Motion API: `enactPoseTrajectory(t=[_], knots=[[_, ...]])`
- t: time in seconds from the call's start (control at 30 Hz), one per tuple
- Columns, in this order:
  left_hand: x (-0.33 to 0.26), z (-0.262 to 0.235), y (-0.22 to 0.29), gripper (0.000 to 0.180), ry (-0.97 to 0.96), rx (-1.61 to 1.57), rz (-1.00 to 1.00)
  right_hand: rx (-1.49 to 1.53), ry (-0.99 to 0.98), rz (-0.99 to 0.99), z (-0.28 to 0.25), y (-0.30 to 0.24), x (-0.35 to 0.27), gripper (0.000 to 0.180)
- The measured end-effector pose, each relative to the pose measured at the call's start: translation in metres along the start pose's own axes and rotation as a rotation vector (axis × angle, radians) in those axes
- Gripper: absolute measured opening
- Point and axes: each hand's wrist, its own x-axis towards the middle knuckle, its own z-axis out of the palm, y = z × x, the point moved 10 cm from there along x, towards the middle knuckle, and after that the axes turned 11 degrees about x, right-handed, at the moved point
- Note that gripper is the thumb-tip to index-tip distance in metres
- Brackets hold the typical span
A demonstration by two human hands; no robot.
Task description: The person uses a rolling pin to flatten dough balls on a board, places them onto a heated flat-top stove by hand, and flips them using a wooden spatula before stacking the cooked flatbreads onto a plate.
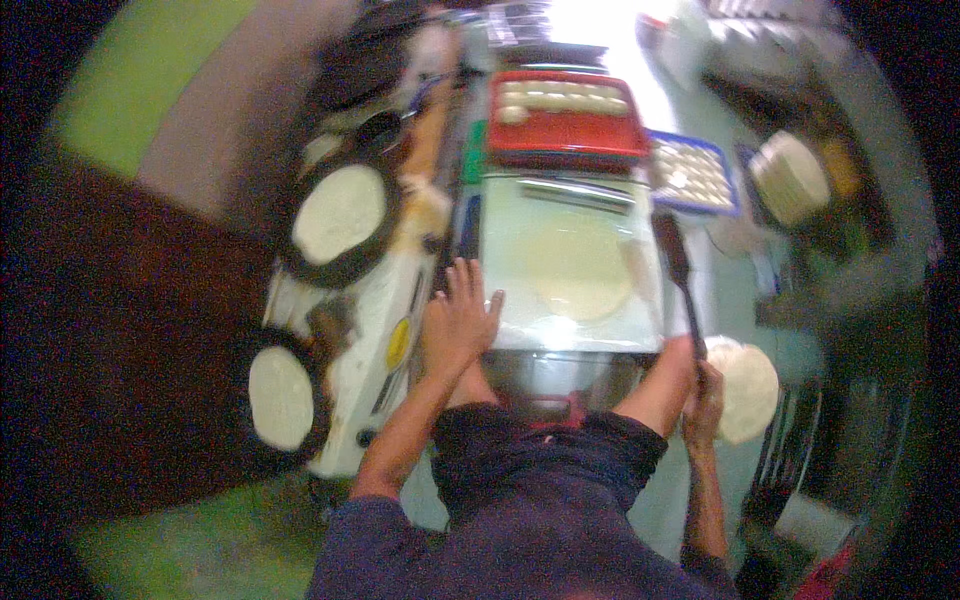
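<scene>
My right hand (705,398) is closed round the handle of a dark spatula (672,250), whose broad end points away from me beside the work board. Close to that hand lies a pale round flatbread (748,393). My left hand (460,315), fingers spread, is over my knee at the board's left edge and holds nothing. On the pale board (510,325) a thin rolled-out dough round (580,270) is spread, with a metallic rod (575,193) beyond it. To the left, two dark pans hold a far dough round (340,212) and a near dough round (282,397).
The white stove (345,400) runs along my left. Ahead stands a red tray (570,148) with several dough balls; right of it, a blue-rimmed tray (738,205) holds more. A stack of flatbreads (800,180) is at the far right. The picture is blurred.
</scene>
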Motion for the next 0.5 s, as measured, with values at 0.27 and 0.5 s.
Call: enactPoseTrajectory(t=[0.27,0.5], knots=[[-0.094,0.010,-0.135,0.049,-0.082,-0.144,-0.156,0.038,-0.983,-0.727,0.319,-0.355,0.009,0.043],[-0.221,-0.024,-0.194,0.049,0.096,-0.467,-0.456,-0.279,-1.233,-0.817,0.328,-0.390,-0.012,0.044]])
